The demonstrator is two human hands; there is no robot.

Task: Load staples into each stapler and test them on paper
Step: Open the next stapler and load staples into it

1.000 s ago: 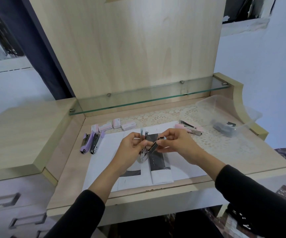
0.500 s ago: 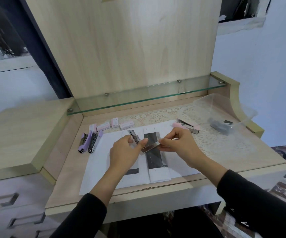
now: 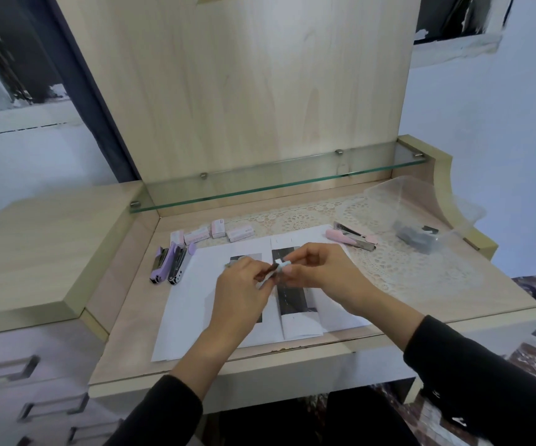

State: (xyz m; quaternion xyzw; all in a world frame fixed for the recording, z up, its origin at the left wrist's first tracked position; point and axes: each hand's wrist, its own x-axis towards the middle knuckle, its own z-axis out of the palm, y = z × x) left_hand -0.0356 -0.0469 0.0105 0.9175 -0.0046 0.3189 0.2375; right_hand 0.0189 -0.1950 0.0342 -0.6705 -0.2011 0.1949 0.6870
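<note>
Both my hands meet over the white paper sheets (image 3: 195, 320) on the desk. My left hand (image 3: 240, 291) and my right hand (image 3: 318, 268) together grip a small pale blue stapler (image 3: 273, 272); it is blurred and mostly hidden by my fingers, so I cannot tell whether it is hinged apart. Two purple staplers (image 3: 166, 262) lie side by side at the left of the paper. A pink stapler (image 3: 351, 238) lies hinged apart at the right on the lace mat. Several small pink staple boxes (image 3: 215, 233) sit behind the paper.
A clear plastic tub (image 3: 421, 204) holding dark objects (image 3: 416, 238) stands at the back right. A glass shelf (image 3: 276, 185) runs low across the back of the desk. A raised wooden top (image 3: 35, 252) with drawers below lies to the left. The desk's front edge is near my forearms.
The hands have drawn closer together around the stapler, which now shows its pale blue side where its metal parts were spread apart before. The camera view has shifted slightly.
</note>
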